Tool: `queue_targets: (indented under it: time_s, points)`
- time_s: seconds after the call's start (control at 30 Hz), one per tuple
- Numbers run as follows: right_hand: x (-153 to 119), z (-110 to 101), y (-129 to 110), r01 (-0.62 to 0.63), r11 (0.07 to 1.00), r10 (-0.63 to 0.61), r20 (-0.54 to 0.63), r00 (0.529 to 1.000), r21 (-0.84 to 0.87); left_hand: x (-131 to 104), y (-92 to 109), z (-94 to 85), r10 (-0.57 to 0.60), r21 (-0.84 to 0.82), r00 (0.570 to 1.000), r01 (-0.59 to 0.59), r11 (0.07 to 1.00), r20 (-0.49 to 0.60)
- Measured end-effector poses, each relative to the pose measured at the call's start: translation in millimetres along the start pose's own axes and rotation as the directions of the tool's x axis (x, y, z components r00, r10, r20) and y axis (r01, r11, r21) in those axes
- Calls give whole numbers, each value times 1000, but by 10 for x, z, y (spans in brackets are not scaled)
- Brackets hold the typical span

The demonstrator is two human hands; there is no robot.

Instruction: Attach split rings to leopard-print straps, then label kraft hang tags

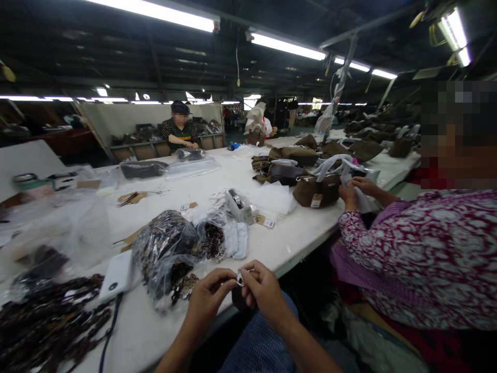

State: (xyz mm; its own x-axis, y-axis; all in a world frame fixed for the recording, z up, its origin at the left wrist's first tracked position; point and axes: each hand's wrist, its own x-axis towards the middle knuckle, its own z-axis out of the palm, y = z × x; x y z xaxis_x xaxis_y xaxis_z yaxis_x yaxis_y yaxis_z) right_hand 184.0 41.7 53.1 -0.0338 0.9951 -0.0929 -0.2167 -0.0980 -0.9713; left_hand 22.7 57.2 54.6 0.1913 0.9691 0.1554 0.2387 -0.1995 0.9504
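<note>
A small metal ring [239,279] is pinched between my two hands, just off the table's front edge. My left hand [212,295] has its thumb and fingers closed at the ring's left side. From the right, my right hand [261,290] grips the same ring, its fingers curled. Something dark hangs below the fingers; its shape is partly hidden. Clear plastic bags of brown patterned pieces [165,248] lie on the table beyond my left hand, and another open bag with dark chain-like pieces [213,241] sits beside them.
White table [186,191] holds a white power bank-like box [116,274] with a cable, dark chains [50,321] at left, a tape dispenser [237,206], tags [264,221] and brown bags [316,190]. A person in a patterned sleeve [388,238] works at right; another person [180,129] stands across.
</note>
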Motion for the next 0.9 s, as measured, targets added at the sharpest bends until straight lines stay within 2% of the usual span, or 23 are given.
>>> queue_targets:
  time_s: [0.13,0.23,0.33,0.4,0.47,0.53,0.57,0.63,0.73,0.8,0.83,0.87,0.9]
  points:
    - [-52,-45,-11,-134,990,129,133,983,32,-49,-6,20,-60,-76,998,63,995,32]
    - [-121,-70,26,-151,988,150,175,973,-6,-144,44,61,-119,-177,993,119,977,11]
    - [-178,-94,81,-23,982,45,111,993,-188,-236,104,92,-207,-258,978,192,947,-32]
    - [-204,-98,107,109,926,-79,96,992,-361,-295,137,100,-253,-293,965,224,930,-63]
    - [-228,-77,117,274,827,-225,157,962,-491,-356,155,101,-275,-308,956,231,923,-105]
    - [-249,-28,114,406,741,-328,238,914,-535,-412,157,93,-284,-313,949,230,921,-139]
    - [-258,4,111,439,723,-347,268,899,-534,-433,155,80,-286,-314,947,230,921,-146]
    - [-267,68,107,434,741,-325,291,900,-513,-463,161,9,-275,-291,947,220,931,-164]
    - [-262,116,113,389,790,-252,328,911,-473,-494,238,-296,-253,-172,926,211,962,-279]
    - [-249,96,127,362,801,-221,327,919,-476,-524,336,-660,-217,-56,865,215,975,-452]
    - [-242,73,135,346,803,-208,317,925,-485,-544,393,-875,-161,18,805,208,978,-571]
    - [-234,46,145,329,804,-198,299,933,-495,-569,452,-1097,-97,85,727,210,974,-680]
    - [-226,17,156,313,805,-191,278,941,-504,-596,511,-1311,-20,151,623,221,963,-782]
